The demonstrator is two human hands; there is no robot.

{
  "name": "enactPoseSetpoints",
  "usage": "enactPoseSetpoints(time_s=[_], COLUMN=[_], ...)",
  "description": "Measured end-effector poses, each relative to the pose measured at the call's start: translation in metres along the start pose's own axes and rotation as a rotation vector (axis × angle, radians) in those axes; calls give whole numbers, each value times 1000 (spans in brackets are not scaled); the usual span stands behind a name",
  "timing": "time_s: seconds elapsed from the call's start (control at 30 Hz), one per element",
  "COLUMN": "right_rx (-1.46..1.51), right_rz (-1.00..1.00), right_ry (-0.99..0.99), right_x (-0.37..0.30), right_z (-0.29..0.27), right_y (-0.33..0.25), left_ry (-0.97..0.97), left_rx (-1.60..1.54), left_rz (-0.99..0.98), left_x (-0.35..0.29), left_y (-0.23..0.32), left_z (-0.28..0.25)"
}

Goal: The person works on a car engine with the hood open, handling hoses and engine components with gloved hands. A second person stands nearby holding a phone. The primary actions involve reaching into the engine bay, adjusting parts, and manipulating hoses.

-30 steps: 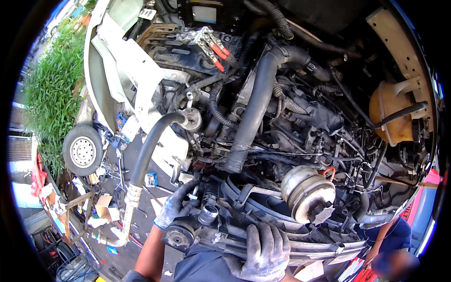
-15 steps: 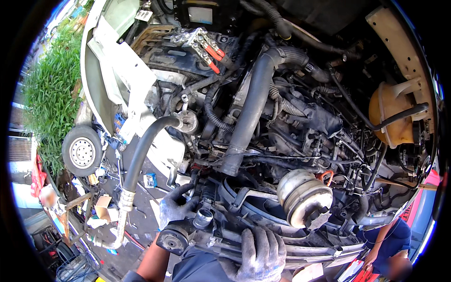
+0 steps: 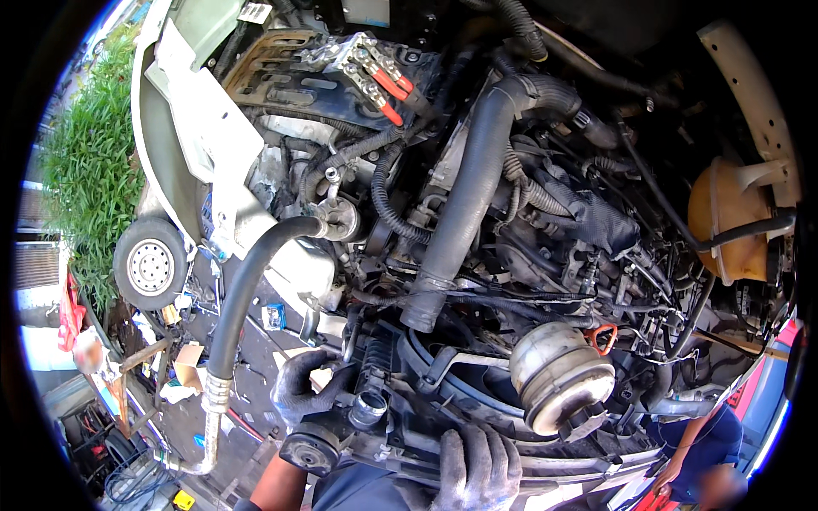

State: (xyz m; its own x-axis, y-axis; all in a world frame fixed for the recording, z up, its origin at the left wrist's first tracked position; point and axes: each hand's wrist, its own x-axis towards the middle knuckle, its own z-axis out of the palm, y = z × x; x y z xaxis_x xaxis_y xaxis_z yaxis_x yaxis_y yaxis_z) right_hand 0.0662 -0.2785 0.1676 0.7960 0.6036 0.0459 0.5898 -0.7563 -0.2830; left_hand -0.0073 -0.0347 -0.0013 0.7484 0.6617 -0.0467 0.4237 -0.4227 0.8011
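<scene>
Both my hands wear grey, dirt-stained work gloves. My left hand is beside the left end of a radiator assembly, its thumb and fingers curved apart with a gap between them. Its fingertips come close to the radiator's side; contact cannot be made out. Just right of it rises an open round pipe neck, and below is a black round rubber-faced part. My right hand lies with its fingers hooked over the radiator's front upper edge. Above, a thick black hose ends loose near the fan shroud.
A dirty white canister stands right of the fan shroud. A bent hose with a metal pipe end hangs at left. A yellowed tank is at right. A wheel lies beyond the left fender. Another person is at lower right.
My left hand has drawn slightly left, and its fingers are more curled. My right hand keeps its place on the edge. The whole view has shifted a little.
</scene>
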Motion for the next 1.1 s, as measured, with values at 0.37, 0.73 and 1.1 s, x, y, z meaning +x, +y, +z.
enactPoseSetpoints(time_s=[0.37, 0.73, 1.1], right_rx=[-18, 6, 4], right_rz=[-19, 4, -7], right_ry=[-23, 35, 100], right_x=[3, 9, 1], right_z=[-1, -8, -8], right_y=[4, 4, 8], left_ry=[-513, -444, -269], left_rx=[-260, -580, -323], left_rz=[-128, -461, -142], left_x=[24, 19, 14], left_y=[-11, -1, 12], left_z=[-11, 16, -20])
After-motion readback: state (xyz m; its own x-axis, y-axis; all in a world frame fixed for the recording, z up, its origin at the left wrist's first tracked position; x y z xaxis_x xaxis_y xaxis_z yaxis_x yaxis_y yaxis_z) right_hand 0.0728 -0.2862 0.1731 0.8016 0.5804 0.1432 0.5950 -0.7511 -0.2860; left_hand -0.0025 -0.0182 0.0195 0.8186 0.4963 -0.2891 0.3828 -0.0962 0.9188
